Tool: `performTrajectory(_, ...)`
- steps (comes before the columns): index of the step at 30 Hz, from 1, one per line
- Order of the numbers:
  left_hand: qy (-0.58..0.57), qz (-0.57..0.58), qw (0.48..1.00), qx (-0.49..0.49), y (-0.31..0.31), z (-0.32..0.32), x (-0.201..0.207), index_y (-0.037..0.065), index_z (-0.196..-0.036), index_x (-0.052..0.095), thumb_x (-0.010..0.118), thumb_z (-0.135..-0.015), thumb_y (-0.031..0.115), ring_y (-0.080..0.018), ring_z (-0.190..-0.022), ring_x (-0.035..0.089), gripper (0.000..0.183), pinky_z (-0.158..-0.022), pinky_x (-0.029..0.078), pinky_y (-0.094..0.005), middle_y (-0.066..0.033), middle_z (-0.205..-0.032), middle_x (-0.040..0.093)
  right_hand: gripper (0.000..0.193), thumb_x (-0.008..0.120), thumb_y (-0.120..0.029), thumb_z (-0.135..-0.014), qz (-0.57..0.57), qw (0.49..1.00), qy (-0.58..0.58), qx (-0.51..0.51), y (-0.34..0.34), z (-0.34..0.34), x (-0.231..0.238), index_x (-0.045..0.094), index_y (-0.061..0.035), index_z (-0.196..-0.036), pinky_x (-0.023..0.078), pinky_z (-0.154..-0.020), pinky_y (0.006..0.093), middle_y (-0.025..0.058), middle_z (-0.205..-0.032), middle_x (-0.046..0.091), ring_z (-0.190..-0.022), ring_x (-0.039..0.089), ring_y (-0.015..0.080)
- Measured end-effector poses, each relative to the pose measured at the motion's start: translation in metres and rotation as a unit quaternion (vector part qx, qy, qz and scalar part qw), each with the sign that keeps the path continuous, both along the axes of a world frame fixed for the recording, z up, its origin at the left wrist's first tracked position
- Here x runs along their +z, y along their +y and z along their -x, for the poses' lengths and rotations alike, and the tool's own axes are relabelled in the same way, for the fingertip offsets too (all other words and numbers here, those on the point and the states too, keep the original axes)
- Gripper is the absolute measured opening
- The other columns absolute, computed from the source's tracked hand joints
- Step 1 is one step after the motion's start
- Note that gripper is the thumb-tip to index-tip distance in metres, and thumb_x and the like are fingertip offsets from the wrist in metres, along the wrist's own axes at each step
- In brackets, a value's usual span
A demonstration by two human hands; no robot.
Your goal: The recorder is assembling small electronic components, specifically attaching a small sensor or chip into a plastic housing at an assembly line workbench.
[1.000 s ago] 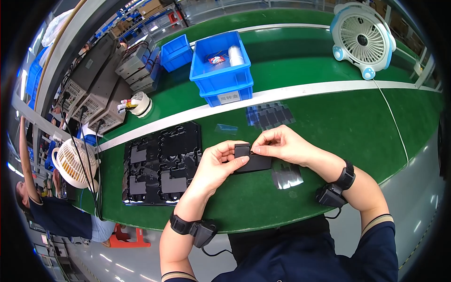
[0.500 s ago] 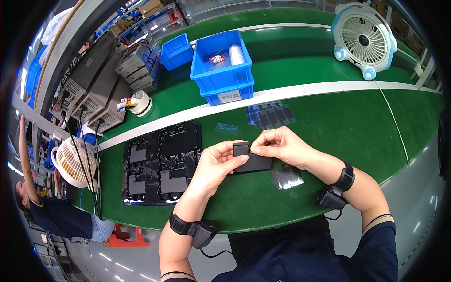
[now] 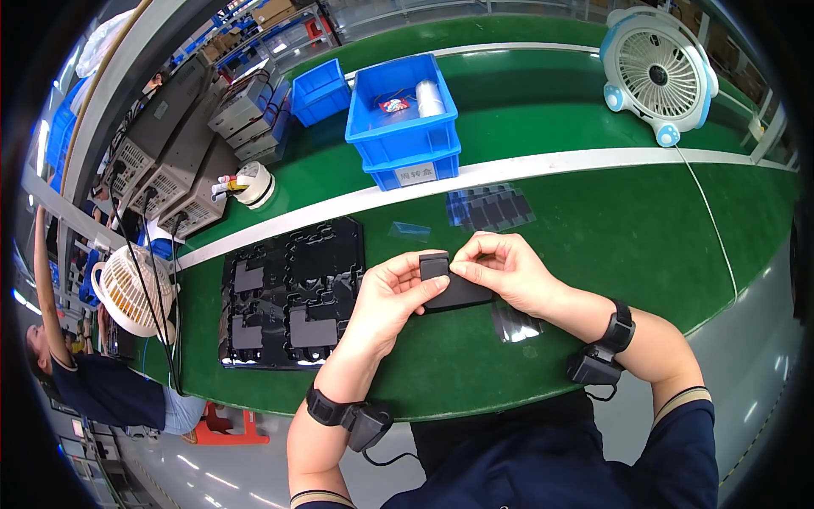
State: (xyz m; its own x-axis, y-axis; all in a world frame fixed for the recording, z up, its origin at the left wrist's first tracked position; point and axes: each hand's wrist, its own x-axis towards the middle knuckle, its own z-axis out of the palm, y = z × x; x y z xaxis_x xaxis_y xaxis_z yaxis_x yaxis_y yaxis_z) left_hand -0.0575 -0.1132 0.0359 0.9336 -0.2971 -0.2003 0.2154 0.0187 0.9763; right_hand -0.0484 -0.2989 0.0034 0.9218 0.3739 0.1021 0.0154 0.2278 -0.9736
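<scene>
My left hand (image 3: 383, 297) grips a flat black L-shaped piece (image 3: 463, 295), thumb on its face and fingers behind its edge. At the piece's upper notch, my right hand (image 3: 514, 270) has thumb and forefinger pinched together; anything between them is too small or hidden to make out. Partly under my right hand lies a clear film sheet (image 3: 515, 324). Beyond my hands rests a sheet of dark film pieces (image 3: 498, 208), with a small clear bluish film (image 3: 410, 230) to its left. A shiny black tray (image 3: 298, 270) left of my hands holds several similar grey-black pieces.
Stacked blue bins (image 3: 403, 140) stand behind a white rail (image 3: 543, 163), beside another blue bin (image 3: 320, 93). A fan (image 3: 658, 76) sits at far right, its cord crossing the green table. Another fan (image 3: 134, 290) and grey equipment (image 3: 182, 161) are left. A person (image 3: 110, 386) works at left.
My right hand has shifted very slightly along the notch of the black piece, fingers still pinched. My left hand keeps its grip, and the piece has barely moved.
</scene>
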Motion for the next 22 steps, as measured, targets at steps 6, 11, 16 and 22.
performTrajectory(6,0.0,0.005,1.0,-0.009,0.004,-0.002,-0.003,0.005,-0.104,0.061,0.07,-0.075,0.009,-0.0012,-0.071,0.057,0.031,-0.052,0.04,-0.014,0.0016,-0.086,0.064,0.013,0.06,-0.014,-0.085,0.029,0.999,0.028,0.009,0.001,0.0,0.003,0.061,-0.0016,-0.084,0.044,-0.068,0.0216,0.0003,-0.082,0.057,-0.074,0.052,0.0055)
performTrajectory(11,0.004,0.01,1.0,-0.011,0.003,-0.002,-0.003,0.005,-0.104,0.061,0.07,-0.075,0.009,-0.0013,-0.071,0.057,0.031,-0.052,0.04,-0.0142,0.0014,-0.087,0.064,0.013,0.058,-0.013,-0.086,0.059,0.997,-0.055,-0.004,0.001,0.0,0.002,0.059,-0.0001,-0.085,0.043,-0.074,0.0244,0.0028,-0.085,0.055,-0.079,0.052,0.0078)
performTrajectory(16,0.003,0.008,1.0,-0.005,0.004,-0.003,-0.004,0.006,-0.105,0.06,0.07,-0.075,0.008,-0.0013,-0.071,0.057,0.032,-0.052,0.04,-0.0141,0.0012,-0.087,0.064,0.015,0.058,-0.015,-0.086,0.065,0.996,-0.056,-0.008,0.002,0.0,0.002,0.059,-0.0008,-0.088,0.043,-0.075,0.0248,0.0027,-0.085,0.055,-0.081,0.052,0.008)
performTrajectory(22,-0.058,-0.003,0.998,-0.019,0.0,-0.001,-0.002,0.007,-0.122,0.047,0.067,-0.078,0.007,-0.0034,-0.073,0.058,0.048,-0.054,0.041,-0.0146,0.0,-0.088,0.065,0.033,0.06,-0.025,-0.085,0.025,0.998,-0.049,0.024,-0.004,-0.002,0.003,0.053,-0.0062,-0.112,0.041,-0.085,0.0231,0.0038,-0.103,0.058,-0.095,0.053,0.0095)
